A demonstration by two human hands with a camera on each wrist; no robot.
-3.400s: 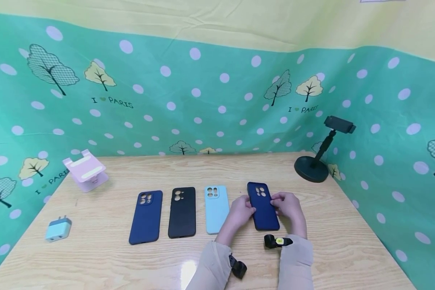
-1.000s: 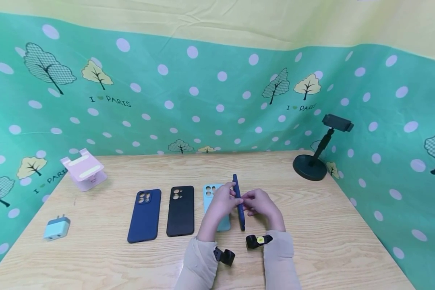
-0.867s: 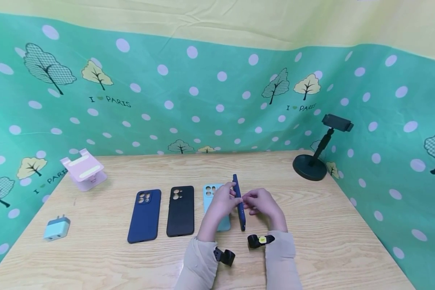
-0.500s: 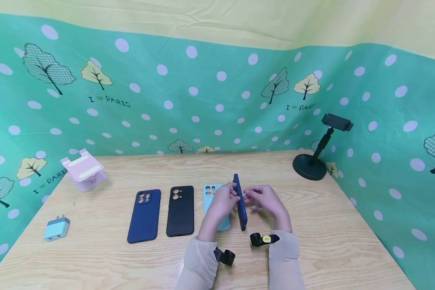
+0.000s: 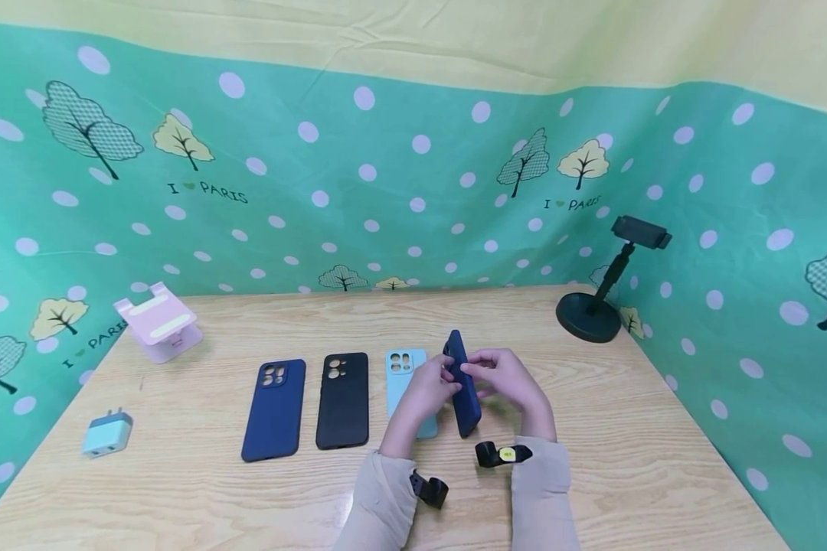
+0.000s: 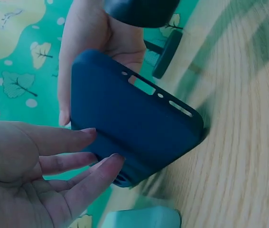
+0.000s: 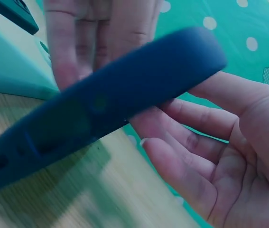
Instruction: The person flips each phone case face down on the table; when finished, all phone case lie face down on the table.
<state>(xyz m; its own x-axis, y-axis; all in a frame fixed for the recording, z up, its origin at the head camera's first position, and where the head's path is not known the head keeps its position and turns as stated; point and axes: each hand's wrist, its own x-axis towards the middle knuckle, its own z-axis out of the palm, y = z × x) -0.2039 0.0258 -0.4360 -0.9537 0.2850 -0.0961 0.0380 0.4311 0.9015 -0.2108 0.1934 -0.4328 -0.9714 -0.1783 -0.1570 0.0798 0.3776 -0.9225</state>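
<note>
Between both hands, a dark blue phone case (image 5: 467, 402) stands on edge at a tilt close over the table. My left hand (image 5: 429, 390) holds its left side; in the left wrist view the thumb (image 6: 110, 166) lies against the broad back and the fingertips reach its edge. My right hand (image 5: 506, 376) holds the opposite side, thumb near the upper part, other fingers partly hidden behind the case. Port slots show along one end in the left wrist view. A light blue phone case (image 5: 401, 383) lies flat beside the left hand, partly covered by it.
A black phone case (image 5: 344, 405) and another dark blue phone case (image 5: 274, 417) lie flat to the left. Farther left are a light blue charger (image 5: 106, 435) and a pink stand (image 5: 161, 325). A black phone stand (image 5: 589, 317) is at the back right.
The dark blue case was lifted from lying flat to edge-on, and now turns so its broad face shows more. My right hand moved off a little, then back to it.
</note>
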